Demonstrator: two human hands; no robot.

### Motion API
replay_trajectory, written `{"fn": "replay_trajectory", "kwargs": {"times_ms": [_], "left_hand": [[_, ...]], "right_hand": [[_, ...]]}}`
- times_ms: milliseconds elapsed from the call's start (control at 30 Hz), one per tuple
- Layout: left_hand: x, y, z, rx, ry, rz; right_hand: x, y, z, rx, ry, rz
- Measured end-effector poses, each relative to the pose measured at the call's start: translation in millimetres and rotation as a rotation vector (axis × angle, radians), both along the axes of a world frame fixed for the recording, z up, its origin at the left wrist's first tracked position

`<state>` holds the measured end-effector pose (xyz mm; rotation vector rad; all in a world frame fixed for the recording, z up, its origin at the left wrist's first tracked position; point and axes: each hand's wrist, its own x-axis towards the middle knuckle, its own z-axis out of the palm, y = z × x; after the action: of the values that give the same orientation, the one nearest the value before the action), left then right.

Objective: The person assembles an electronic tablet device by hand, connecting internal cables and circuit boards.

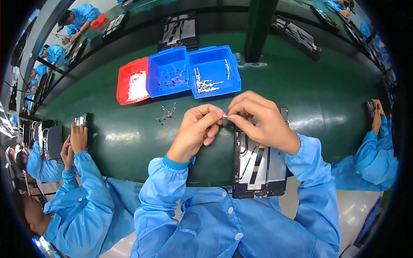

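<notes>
My left hand (195, 131) and my right hand (264, 120) meet above the green bench, each in a pinch. Between their fingertips is a small white piece (225, 115), too small to make out its kind. Beneath my right hand and forearm lies an opened tablet-like device (271, 167), its silver inside, black frame and dark ribbon cables showing. My hand covers its upper part, and its lower end reaches past the bench's near edge. A blue band (175, 164) circles my left wrist.
Beyond my hands stand a red bin (123, 84) of white pieces, a blue bin (167, 60) of thin wired parts and another blue bin (211, 56) of slim silvery pieces. Loose wired parts (166, 114) lie nearby. A post (259, 32) rises behind. Co-workers sit on both sides.
</notes>
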<state>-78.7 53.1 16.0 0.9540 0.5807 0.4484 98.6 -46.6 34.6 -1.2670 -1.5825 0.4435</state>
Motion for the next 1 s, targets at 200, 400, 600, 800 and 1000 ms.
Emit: {"fn": "replay_trajectory", "kwargs": {"times_ms": [200, 400, 600, 800, 1000], "left_hand": [[-35, 76, 6, 1.014, 0.233, 1.091], [-80, 114, -4, 1.808, 0.867, 0.996], [-38, -36, 22, 0.742, 0.548, 0.027], [-8, -90, 6, 0.305, 0.401, -0.2], [40, -72, 25, -0.196, 0.405, -0.436]], "right_hand": [[18, -29, 5, -0.002, 0.392, -0.132], [42, -60, -4, -0.369, 0.82, -0.155], [40, -99, -26, -0.296, 0.817, -0.282], [17, -110, -53, -0.091, 0.861, -0.341], [35, -109, -42, -0.091, 0.91, -0.418]]}}
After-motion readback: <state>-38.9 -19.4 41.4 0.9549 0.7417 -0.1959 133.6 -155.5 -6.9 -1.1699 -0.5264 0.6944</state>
